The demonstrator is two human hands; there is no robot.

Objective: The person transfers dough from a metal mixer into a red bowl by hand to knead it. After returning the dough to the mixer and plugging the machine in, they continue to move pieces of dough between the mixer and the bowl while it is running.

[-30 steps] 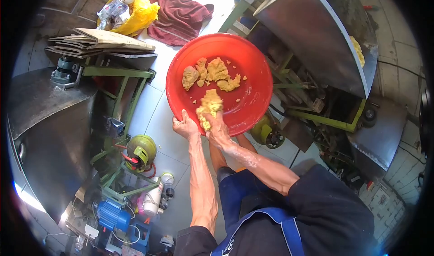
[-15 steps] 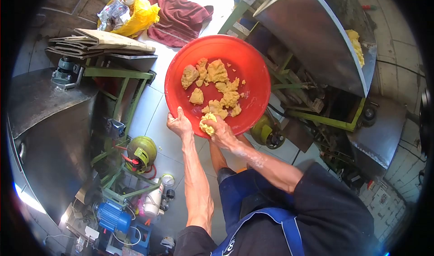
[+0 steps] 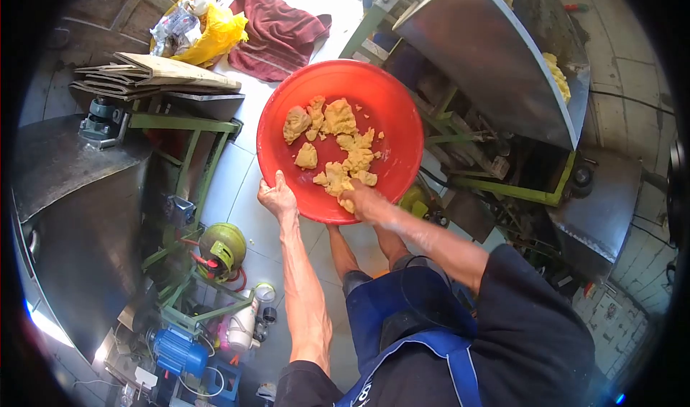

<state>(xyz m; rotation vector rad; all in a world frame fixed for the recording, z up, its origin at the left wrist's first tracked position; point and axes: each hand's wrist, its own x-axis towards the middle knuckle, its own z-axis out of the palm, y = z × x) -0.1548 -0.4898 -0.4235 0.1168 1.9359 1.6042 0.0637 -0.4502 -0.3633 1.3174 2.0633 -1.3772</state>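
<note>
A wide red basin (image 3: 392, 112) is held up in front of me with several yellow dough lumps (image 3: 340, 117) and small crumbs in it. My left hand (image 3: 279, 197) grips its near-left rim, thumb over the edge and fingers underneath. Inside the near side of the bowl, my right hand (image 3: 368, 203) is closed around a piece of dough (image 3: 347, 205), mostly covered by the fingers. Other lumps (image 3: 335, 178) lie right beside that hand. Pale residue marks the right forearm.
At right stands a metal machine hopper (image 3: 489, 55) with more dough (image 3: 557, 76) behind it. Folded cardboard (image 3: 158, 73), a yellow bag (image 3: 215, 37) and a maroon towel (image 3: 277, 33) lie at the far left. A blue motor (image 3: 180, 349) sits low at left.
My right hand has moved from the near rim slightly right and into the basin, lowering the dough piece toward the other lumps. The left hand keeps its grip; the view has shifted a little.
</note>
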